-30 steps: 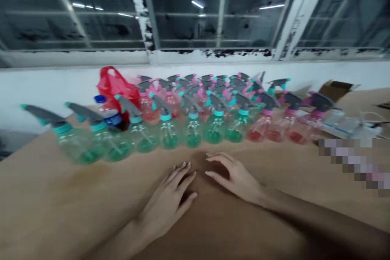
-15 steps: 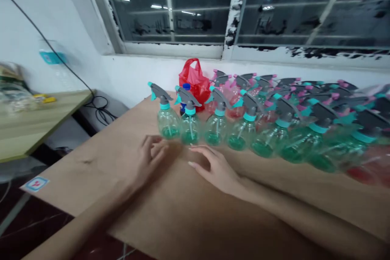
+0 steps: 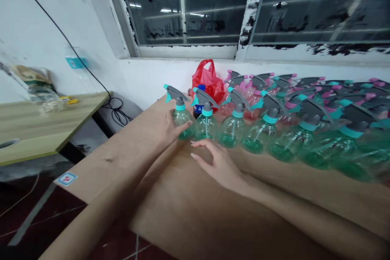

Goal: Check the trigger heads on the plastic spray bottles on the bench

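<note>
At the left end of the front row stands a clear green spray bottle (image 3: 180, 114) with a grey and turquoise trigger head. My left hand (image 3: 170, 131) is closed around its body, thumb across the front and fingers mostly hidden along the left side. The bottle is upright on the table. My right hand (image 3: 217, 166) hovers low over the tabletop, thumb and fingers curved apart with nothing between them. Just beyond it is a second green spray bottle (image 3: 206, 124), then a third green spray bottle (image 3: 231, 128). Green liquid lies in the bottoms of these bottles.
More spray bottles, some with pink-trimmed heads (image 3: 263, 79), fill the right and back. Behind the row are a red plastic bag (image 3: 209, 79) and a dark blue-capped drink bottle (image 3: 198, 107). The brown table (image 3: 122, 146) ends at the left; beyond is another table (image 3: 82, 107).
The view has swung left along the row. My left hand has moved from the open tabletop to the leftmost green spray bottle and closed around it. My right hand keeps its curved, open shape.
</note>
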Available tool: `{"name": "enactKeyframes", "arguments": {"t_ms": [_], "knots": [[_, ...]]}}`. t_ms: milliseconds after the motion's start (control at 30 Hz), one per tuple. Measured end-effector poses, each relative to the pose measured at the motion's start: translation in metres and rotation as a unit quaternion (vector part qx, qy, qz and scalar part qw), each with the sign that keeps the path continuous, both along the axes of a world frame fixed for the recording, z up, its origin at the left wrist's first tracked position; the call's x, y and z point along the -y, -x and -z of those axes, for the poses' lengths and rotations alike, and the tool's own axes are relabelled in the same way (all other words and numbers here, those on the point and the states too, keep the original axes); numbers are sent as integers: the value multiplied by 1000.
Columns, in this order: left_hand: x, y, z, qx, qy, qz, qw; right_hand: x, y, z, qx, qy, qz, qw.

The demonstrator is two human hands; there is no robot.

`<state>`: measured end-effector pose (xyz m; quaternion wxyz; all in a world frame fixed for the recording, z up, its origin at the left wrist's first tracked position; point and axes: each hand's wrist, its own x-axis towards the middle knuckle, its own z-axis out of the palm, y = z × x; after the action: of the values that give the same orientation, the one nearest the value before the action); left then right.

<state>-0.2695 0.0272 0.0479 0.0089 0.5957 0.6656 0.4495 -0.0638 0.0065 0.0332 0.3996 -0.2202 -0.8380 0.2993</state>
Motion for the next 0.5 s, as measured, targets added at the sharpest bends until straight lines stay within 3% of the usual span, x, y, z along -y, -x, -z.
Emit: {"name": "enactKeyframes", "arguments": {"t_ms": [133, 267, 400, 500], "knots": [[23, 11, -5, 11, 30, -32, 999, 2, -10, 2, 24, 14, 3, 1000], [62, 11, -12, 3, 58, -41, 997, 8, -23, 7, 51, 37, 5, 998], [95, -16, -16, -5, 67, -10, 998, 14, -38, 11, 82, 59, 4, 995], [106, -46, -15, -11, 72, 34, 997, 16, -52, 10, 103, 70, 4, 992]]}}
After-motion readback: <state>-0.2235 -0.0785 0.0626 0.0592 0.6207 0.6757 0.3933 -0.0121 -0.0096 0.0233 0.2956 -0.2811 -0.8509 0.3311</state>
